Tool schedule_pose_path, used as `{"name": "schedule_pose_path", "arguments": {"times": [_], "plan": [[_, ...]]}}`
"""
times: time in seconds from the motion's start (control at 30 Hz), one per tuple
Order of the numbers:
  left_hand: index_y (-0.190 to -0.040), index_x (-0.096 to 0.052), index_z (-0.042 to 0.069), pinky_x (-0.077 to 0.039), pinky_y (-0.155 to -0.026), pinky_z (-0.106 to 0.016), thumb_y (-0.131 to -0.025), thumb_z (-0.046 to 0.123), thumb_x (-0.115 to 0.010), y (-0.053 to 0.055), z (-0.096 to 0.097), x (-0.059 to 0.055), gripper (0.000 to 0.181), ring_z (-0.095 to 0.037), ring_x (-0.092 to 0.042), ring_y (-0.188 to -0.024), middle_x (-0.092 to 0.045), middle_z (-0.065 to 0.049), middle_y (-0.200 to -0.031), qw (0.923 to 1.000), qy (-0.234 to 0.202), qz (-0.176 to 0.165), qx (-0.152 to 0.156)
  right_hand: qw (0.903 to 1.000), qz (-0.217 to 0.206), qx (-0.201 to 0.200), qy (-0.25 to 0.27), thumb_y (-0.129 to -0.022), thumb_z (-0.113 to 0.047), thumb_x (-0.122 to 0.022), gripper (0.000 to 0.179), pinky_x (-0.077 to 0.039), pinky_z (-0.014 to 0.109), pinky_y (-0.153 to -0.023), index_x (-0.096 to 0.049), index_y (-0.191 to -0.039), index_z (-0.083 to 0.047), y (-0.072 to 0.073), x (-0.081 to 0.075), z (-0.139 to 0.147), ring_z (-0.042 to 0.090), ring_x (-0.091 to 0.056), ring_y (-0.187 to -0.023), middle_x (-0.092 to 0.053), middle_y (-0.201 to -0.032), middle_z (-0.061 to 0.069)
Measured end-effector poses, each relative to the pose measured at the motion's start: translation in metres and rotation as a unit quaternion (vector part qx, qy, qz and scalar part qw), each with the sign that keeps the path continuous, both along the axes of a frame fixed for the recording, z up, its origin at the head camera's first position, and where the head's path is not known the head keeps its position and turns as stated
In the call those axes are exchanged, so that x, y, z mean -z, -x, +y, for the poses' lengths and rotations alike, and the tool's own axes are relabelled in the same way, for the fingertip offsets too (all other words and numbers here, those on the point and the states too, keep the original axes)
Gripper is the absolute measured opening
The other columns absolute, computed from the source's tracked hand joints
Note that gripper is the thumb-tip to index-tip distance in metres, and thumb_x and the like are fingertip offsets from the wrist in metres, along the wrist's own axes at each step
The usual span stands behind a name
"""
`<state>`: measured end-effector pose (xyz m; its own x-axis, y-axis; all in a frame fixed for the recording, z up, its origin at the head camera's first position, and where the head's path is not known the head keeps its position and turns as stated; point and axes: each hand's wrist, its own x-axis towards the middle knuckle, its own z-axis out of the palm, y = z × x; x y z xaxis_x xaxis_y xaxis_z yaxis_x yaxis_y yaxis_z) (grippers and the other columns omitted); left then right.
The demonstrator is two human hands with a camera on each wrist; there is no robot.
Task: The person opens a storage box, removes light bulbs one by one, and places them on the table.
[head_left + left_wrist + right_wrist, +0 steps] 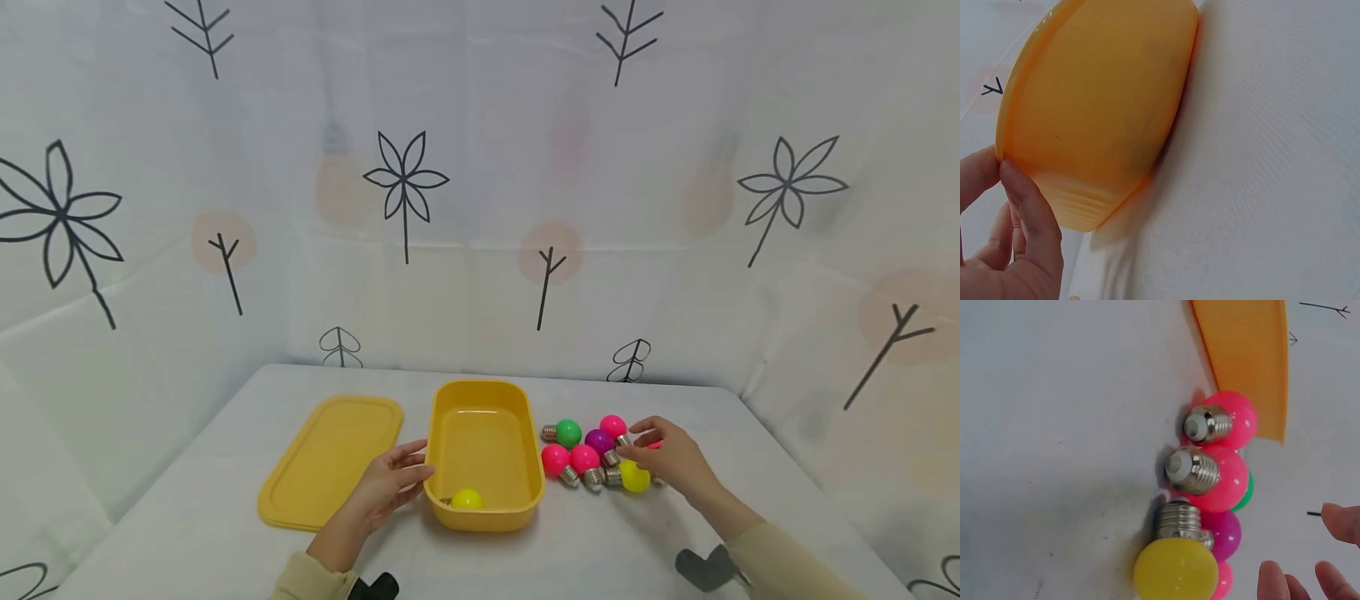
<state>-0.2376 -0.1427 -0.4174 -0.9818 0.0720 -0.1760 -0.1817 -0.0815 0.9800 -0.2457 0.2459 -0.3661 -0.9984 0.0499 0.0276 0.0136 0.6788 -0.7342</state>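
A yellow plastic container (pixel 487 400) stands in the middle of the table, one yellow light bulb (pixel 467 498) lying at its near end. With thumb and fingertips my left hand (pixel 390 483) pinches the container's left rim, which the left wrist view shows between thumb (pixel 1032 200) and finger. To the right lies a cluster of light bulbs: pink (pixel 585 459), green (pixel 568 433), purple (pixel 598 441) and yellow (pixel 1175 569). Above its right side my right hand (pixel 671 454) hovers, fingers apart, nothing visible between them. It partly hides another pink bulb (pixel 655 445).
A flat yellow lid (pixel 337 458) lies left of the container, partly behind the left hand. The white table (pixel 480 575) meets a patterned cloth backdrop (pixel 465 300) at the back and sides. A dark heart-shaped print (pixel 705 568) shows near the right sleeve.
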Motion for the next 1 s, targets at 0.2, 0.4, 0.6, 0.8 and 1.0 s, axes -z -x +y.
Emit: {"name": "schedule_pose_path", "arguments": {"times": [0.2, 0.4, 0.6, 0.8, 1.0], "plan": [[-0.133, -0.047, -0.001, -0.052, -0.075, -0.029, -0.084, 0.007, -0.068, -0.001, 0.001, -0.001, 0.054, -0.018, -0.057, -0.084, -0.053, -0.016, -0.113, 1.0, -0.003, -0.004, -0.004, 0.9997, 0.012, -0.012, -0.014, -0.08, -0.024, -0.073, 0.051, -0.055, 0.036, -0.067, -0.049, -0.116, 0.005, 0.003, -0.008, -0.013, 0.027, -0.057, -0.084, -0.057, -0.1, 0.018], [-0.133, -0.047, 0.0, -0.052, -0.076, -0.029, -0.084, 0.007, -0.069, 0.0, 0.001, 0.0, 0.054, -0.019, -0.057, -0.085, -0.053, -0.017, -0.114, 0.9999, 0.002, -0.007, -0.008, 0.9996, 0.014, -0.022, 0.008, -0.08, -0.022, -0.074, 0.048, -0.055, 0.037, -0.069, -0.051, -0.114, 0.004, 0.007, -0.01, -0.026, 0.022, -0.058, -0.076, -0.056, -0.099, 0.015], [-0.133, -0.047, 0.0, -0.052, -0.076, -0.03, -0.084, 0.008, -0.069, 0.002, -0.001, 0.002, 0.054, -0.019, -0.057, -0.085, -0.052, -0.019, -0.116, 1.0, -0.001, -0.004, -0.006, 0.9981, 0.013, -0.037, 0.048, -0.08, -0.018, -0.073, 0.046, -0.055, 0.039, -0.071, -0.05, -0.114, 0.003, 0.013, -0.013, -0.041, 0.027, -0.061, -0.077, -0.056, -0.102, 0.018], [-0.133, -0.047, 0.001, -0.052, -0.077, -0.03, -0.084, 0.009, -0.069, 0.002, -0.001, 0.001, 0.054, -0.019, -0.057, -0.086, -0.053, -0.018, -0.117, 1.0, 0.002, -0.006, -0.005, 0.9952, 0.0, -0.064, 0.074, -0.082, -0.014, -0.071, 0.039, -0.055, 0.038, -0.07, -0.053, -0.112, 0.002, 0.022, -0.019, -0.059, 0.03, -0.062, -0.079, -0.056, -0.098, 0.015], [-0.134, -0.046, 0.0, -0.052, -0.076, -0.031, -0.085, 0.008, -0.068, 0.001, 0.0, 0.0, 0.054, -0.018, -0.057, -0.085, -0.052, -0.018, -0.116, 1.0, 0.002, -0.005, -0.005, 0.9899, -0.016, -0.104, 0.095, -0.082, -0.017, -0.072, 0.038, -0.055, 0.041, -0.073, -0.055, -0.112, -0.001, 0.035, -0.024, -0.075, 0.032, -0.062, -0.081, -0.057, -0.1, 0.013]]}}
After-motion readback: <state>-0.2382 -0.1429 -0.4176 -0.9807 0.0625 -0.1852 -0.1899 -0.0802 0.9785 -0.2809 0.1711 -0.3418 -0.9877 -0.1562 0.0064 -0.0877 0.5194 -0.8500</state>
